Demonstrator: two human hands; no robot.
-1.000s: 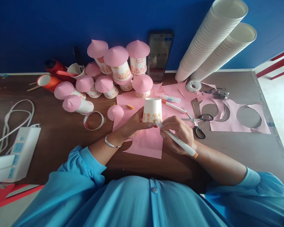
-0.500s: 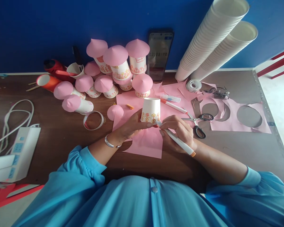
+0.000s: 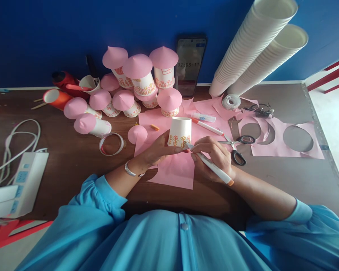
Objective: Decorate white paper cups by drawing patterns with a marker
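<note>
My left hand (image 3: pixel 159 149) grips a white paper cup (image 3: pixel 180 128) that stands upside down, with its rim low in my fingers. Red and yellow flowers are drawn in a band around the cup's lower part. A white marker (image 3: pixel 214 168) with an orange end is pinched in my right hand (image 3: pixel 216 158), its tip at the flower band on the side nearest me. Pink paper (image 3: pixel 177 171) lies beneath both hands. The marker's very tip and some left fingers are hidden behind the cup and hand.
Decorated cups with pink cone tops (image 3: pixel 137 67) crowd the back left. A phone (image 3: pixel 191 66) leans on the blue wall beside tall stacks of paper cups (image 3: pixel 243 49). Scissors (image 3: pixel 238 145), another marker (image 3: pixel 207 127) and a tape roll (image 3: pixel 231 101) lie right; a power strip (image 3: pixel 28 180) lies left.
The marker tip has shifted very slightly along the flower band. The phone's timer reads one second more. Both hands keep their holds.
</note>
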